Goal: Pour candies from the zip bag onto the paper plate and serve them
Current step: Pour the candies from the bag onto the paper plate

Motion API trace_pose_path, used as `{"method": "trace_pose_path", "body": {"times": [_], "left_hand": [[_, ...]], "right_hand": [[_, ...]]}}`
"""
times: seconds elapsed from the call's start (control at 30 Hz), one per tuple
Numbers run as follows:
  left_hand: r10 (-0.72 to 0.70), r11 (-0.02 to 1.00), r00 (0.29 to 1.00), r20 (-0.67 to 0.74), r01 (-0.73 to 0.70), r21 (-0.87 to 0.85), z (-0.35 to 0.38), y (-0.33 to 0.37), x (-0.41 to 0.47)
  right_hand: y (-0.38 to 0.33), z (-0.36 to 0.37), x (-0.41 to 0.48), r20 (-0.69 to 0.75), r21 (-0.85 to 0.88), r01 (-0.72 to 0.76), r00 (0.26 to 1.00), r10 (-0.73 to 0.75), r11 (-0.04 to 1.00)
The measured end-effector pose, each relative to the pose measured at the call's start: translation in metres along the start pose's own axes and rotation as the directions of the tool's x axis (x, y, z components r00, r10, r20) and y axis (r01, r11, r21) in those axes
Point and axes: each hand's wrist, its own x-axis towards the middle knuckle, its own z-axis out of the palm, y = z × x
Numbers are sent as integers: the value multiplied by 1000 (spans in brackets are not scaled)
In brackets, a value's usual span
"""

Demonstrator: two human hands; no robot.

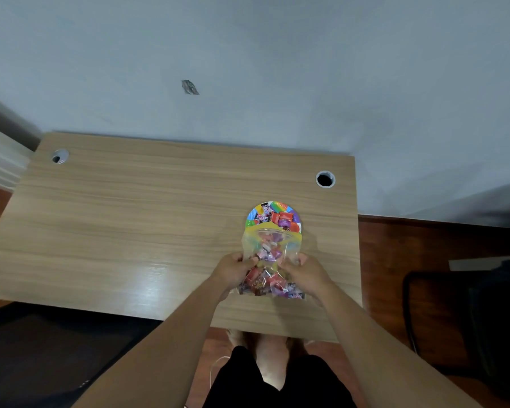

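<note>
A light wood-grain rectangular table (pixel 130 219) is seen from above, set against a pale wall. Two round cable holes are cut into its far corners: a silver-rimmed one at the far left (pixel 60 156) and a white-rimmed one at the far right (pixel 325 179). A round, rainbow-coloured paper plate (pixel 277 206) is laid on the right half of the top, and wrapped red and purple candies (pixel 280 217) are heaped on it. The near part of the plate is covered by a clear zip bag with a yellow strip (pixel 270 245), whose lower end seems to rest on the tabletop.
</note>
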Motion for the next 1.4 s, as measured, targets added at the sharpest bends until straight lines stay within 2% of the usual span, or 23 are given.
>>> {"method": "trace_pose_path", "body": {"times": [0.17,0.4,0.6,0.83,1.13,1.4], "left_hand": [[6,999,999,-41,-4,43,0,3,4],[2,1000,998,-57,-2,-2,1,7,4],[-26,1000,999,27,26,-17,-5,3,6],[-101,993,988,114,107,-45,-8,12,-4],[-88,994,970,228,102,-49,-12,15,-8],[-91,995,972,215,98,-20,-12,18,-4]], "right_hand": [[-5,-2,-2,14,2,20,1000,-20,1000],[-8,-2,0,1,2,16,1000,-16,1000],[-4,-2,4,16,57,-9,1000,8,998],[-4,-2,3,28,28,-57,998,56,998],[-4,-3,8,21,39,-57,998,56,998],[-6,-1,10,27,28,-22,999,21,999]]}}
